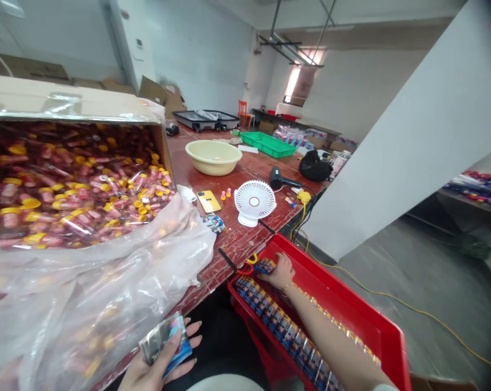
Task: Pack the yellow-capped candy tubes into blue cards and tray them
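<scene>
In my left hand [159,355], low in the view, is a small stack of shiny printed plastic sleeves [167,342], pinched under the thumb. My right hand [281,271] reaches to the far end of a red tray [351,304]. Its thumb and fingers close around a small blue-and-yellow labelled bottle [265,265], partly hidden by the hand. Rows of similar labelled bottles [288,328] line the tray, and my forearm covers part of them. To the left, an open carton [170,163] holds many pink bottles with yellow caps [82,201], with clear plastic sheeting [147,271] draped over its front.
On the red table [176,146] are a white fan [254,201], a yellow phone [208,201], a cream basin [213,157], a green tray [268,144] and a black hair dryer [284,178]. Red-handled scissors [245,269] lie at the tray's corner. A yellow cord [375,292] crosses the floor.
</scene>
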Tool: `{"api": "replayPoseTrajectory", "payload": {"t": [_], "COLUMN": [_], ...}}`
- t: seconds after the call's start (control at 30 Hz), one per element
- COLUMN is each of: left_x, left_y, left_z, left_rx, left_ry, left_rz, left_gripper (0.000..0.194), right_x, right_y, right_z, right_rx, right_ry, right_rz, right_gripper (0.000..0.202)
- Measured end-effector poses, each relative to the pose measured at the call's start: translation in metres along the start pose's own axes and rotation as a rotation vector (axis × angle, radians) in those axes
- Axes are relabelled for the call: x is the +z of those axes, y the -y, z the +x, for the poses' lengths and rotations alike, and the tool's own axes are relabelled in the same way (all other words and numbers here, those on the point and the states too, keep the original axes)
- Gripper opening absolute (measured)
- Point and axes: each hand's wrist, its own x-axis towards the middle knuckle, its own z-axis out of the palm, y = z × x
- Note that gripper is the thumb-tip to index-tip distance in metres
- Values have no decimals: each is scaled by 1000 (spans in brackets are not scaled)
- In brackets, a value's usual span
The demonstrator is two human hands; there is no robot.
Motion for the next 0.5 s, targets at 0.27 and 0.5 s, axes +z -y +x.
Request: {"api": "replayPoseTrajectory", "payload": {"t": [0.27, 0.5], "left_x": [-24, -59], "left_y": [-3, 5], "left_z": [-6, -15], "left_rx": [109, 210], "left_ry": [-108, -180], "left_rz": [-6, -158], "left_gripper": [48, 51], "right_x": [-55, 8], "right_y": [157, 399], "right_z": [-50, -32], "right_rx": [-848, -999], "right_ry": [-204, 308], "right_rz": [504, 520], "right_gripper": [29, 6]}}
